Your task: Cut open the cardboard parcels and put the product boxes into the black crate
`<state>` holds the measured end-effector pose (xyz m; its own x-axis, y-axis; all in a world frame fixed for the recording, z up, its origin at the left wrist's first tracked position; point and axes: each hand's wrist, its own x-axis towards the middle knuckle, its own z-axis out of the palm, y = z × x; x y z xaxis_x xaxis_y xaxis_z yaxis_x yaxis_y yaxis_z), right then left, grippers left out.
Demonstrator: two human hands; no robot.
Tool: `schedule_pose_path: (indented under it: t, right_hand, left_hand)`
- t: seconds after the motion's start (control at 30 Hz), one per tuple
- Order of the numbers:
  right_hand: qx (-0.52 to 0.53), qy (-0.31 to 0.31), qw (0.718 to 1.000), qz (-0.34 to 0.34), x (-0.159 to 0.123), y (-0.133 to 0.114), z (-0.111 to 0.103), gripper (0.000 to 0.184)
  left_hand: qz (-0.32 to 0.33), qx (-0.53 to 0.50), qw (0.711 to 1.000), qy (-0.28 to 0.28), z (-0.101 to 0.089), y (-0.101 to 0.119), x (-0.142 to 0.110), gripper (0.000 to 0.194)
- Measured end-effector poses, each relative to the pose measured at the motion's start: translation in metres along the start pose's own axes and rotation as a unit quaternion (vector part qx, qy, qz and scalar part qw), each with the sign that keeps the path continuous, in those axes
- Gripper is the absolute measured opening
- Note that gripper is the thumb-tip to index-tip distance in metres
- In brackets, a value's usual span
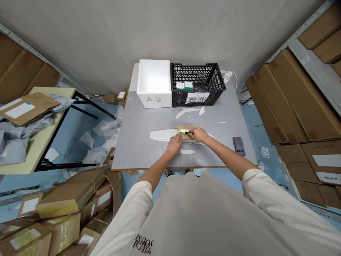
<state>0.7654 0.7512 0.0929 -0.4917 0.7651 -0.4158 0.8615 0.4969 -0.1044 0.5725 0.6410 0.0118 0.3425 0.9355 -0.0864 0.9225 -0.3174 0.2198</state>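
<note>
A small flat cardboard box (190, 127) with shiny yellowish tape at its left end lies near the middle of the table. My right hand (199, 135) is closed around a box cutter (189, 133), whose dark handle points left over the taped end. At the box's front left corner, my left hand (174, 144) presses down with its fingers held together. White paper backing (162, 135) stretches to the left beneath the box. One more white scrap (188, 152) lies just in front of it. Much of the cutter is covered by my fingers.
A white foam box (154, 99) and a black plastic crate (205, 87) with small cartons stand along the table's (138, 153) back. A phone (238, 146) lies at the right. Cardboard boxes (66, 199) crowd the floor at left, and shelves of cartons (301, 96) rise at right.
</note>
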Motion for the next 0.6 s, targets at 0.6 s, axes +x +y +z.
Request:
schedule_pose_path:
  t: [0.6]
  right_hand:
    - [0.02, -0.025, 0.996, 0.085, -0.063, 0.103, -0.019, 0.04]
  left_hand:
    - [-0.021, 0.014, 1.0, 0.015, -0.001, 0.01, 0.003, 0.06]
